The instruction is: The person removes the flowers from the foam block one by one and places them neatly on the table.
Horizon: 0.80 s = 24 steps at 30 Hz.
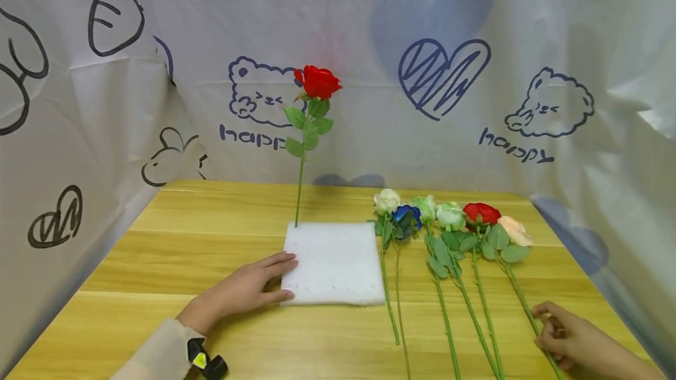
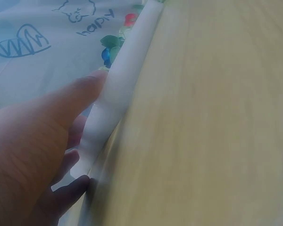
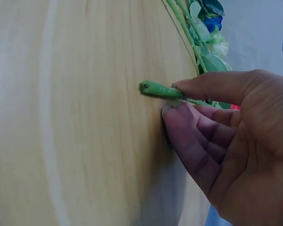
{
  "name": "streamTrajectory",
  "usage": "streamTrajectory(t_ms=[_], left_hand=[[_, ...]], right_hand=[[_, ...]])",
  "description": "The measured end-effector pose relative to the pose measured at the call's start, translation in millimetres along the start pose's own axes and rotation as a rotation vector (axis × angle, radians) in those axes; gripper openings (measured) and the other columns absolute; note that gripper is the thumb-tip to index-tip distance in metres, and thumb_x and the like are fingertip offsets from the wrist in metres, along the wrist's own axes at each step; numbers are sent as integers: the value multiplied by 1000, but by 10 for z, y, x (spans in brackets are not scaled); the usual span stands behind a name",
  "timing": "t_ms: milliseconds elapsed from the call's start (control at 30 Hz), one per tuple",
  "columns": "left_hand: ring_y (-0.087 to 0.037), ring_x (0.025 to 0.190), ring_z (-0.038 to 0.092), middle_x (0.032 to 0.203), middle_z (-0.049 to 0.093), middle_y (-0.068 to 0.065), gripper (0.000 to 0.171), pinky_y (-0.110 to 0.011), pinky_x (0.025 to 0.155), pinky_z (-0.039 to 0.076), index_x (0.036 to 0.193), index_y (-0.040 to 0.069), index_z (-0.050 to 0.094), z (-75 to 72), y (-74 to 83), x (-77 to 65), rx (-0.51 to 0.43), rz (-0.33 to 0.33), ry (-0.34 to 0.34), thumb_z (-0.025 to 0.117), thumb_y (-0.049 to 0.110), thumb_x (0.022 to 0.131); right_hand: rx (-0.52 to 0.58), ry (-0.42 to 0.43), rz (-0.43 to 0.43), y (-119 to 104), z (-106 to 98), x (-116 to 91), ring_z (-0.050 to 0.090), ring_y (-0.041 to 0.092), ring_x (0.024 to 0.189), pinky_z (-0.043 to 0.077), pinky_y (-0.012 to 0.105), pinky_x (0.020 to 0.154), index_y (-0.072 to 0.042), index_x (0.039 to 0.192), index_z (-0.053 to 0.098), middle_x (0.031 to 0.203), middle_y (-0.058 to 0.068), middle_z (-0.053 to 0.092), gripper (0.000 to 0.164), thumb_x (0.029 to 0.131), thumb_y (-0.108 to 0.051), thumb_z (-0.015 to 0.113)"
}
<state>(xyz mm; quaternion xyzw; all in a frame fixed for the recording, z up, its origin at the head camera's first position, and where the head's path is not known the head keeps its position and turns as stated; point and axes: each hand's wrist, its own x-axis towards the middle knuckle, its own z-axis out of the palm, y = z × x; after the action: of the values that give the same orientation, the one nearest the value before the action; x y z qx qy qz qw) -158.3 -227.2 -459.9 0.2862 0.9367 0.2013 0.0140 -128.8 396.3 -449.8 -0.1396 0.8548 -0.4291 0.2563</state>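
A square white foam block (image 1: 333, 265) lies flat on the table. My left hand (image 1: 248, 286) rests against its left side, fingers extended; in the left wrist view the thumb lies along the edge of the foam. At the block's back left corner stands a tall red artificial rose (image 1: 319, 82), nearly upright. My right hand (image 1: 575, 336) is at the front right, pinching the lower stem of a peach rose (image 1: 514, 231) between thumb and fingers. The cut end of that stem (image 3: 153, 88) shows past the fingertips in the right wrist view.
Several more roses lie right of the block, stems toward me: a cream one (image 1: 387, 200), a blue one (image 1: 406, 219), pale green ones (image 1: 450, 216) and a red one (image 1: 482, 214). A white cloth (image 1: 343, 157) with drawings hangs behind the wooden table (image 1: 211, 239).
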Motion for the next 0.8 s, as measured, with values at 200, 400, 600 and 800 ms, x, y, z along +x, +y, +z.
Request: streamTrajectory(t_ms=[200, 400, 600, 800], left_hand=[[-27, 141, 33, 156, 34, -3, 78, -48, 111, 33, 150, 12, 42, -9, 5, 8, 2, 13, -1, 50, 64, 93], [-27, 141, 33, 156, 34, -3, 78, -47, 111, 33, 150, 12, 42, -5, 7, 10, 4, 13, -6, 49, 65, 93], [-25, 142, 32, 157, 33, -1, 79, -46, 112, 32, 150, 14, 41, -15, 7, 8, -1, -4, -10, 49, 66, 92], [-27, 141, 33, 156, 34, -3, 79, -47, 112, 33, 150, 12, 42, -11, 12, 6, 7, 9, -9, 49, 65, 92]], right_hand=[[50, -10, -23, 37, -8, -5, 51, 12, 62, 50, 30, 51, 20, 131, 27, 85, 9, 51, 50, 102, -11, 53], [72, 10, -3, 19, -7, -12, 50, 12, 62, 50, 28, 51, 15, 129, 30, 85, 10, 50, 42, 103, -11, 51], [-97, 88, -116, -54, -38, 7, 53, 10, 59, 51, 29, 48, 13, 127, 37, 83, 7, 53, 36, 102, -8, 51], [-212, 150, -113, -226, -71, 74, 55, 12, 59, 50, 30, 47, 14, 132, 39, 84, 7, 55, 45, 101, -14, 56]])
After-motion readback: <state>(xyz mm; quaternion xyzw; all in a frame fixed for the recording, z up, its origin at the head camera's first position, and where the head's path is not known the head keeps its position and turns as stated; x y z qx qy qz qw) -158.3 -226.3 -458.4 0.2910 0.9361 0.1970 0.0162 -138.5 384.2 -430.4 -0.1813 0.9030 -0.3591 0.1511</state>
